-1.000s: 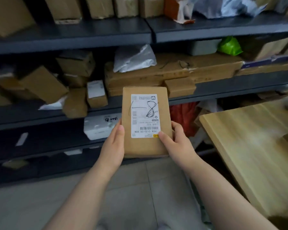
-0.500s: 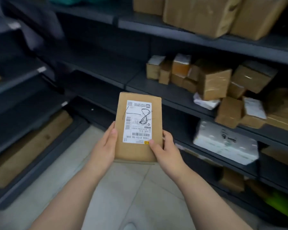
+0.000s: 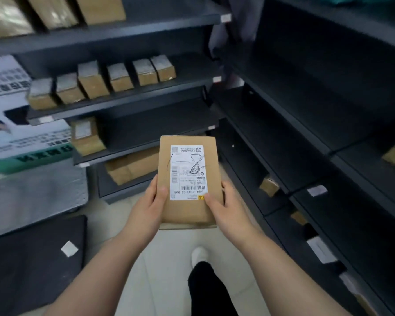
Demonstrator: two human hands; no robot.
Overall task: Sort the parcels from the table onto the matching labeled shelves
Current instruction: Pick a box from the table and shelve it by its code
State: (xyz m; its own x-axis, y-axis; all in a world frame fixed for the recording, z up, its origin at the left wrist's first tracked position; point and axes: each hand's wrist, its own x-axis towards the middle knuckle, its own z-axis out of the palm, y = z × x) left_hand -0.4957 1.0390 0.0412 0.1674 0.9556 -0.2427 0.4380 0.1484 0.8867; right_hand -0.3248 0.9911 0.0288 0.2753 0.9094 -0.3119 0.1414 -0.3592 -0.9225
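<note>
A flat brown cardboard parcel (image 3: 188, 208) with a white shipping label marked by hand with an "8" is held upright in front of me. My left hand (image 3: 148, 206) grips its lower left edge, thumb on the front. My right hand (image 3: 226, 208) grips the lower right edge, thumb on the label's corner. Dark grey shelves (image 3: 128, 96) stand ahead and to the left with a row of small brown boxes (image 3: 105, 80). More dark shelves (image 3: 306, 137) run along the right, mostly bare, with white tags on their edges.
A large white printed box (image 3: 12, 124) sits at the left above a grey trolley deck (image 3: 37, 190). A black flat surface (image 3: 32, 258) lies at lower left. Brown boxes (image 3: 132, 166) sit on the lowest shelves. My leg and white shoe (image 3: 198, 256) stand on the pale tiled floor.
My view has swung further round to a corner between two shelf units; the table is out of sight. Both hands keep the same hold on the parcel.
</note>
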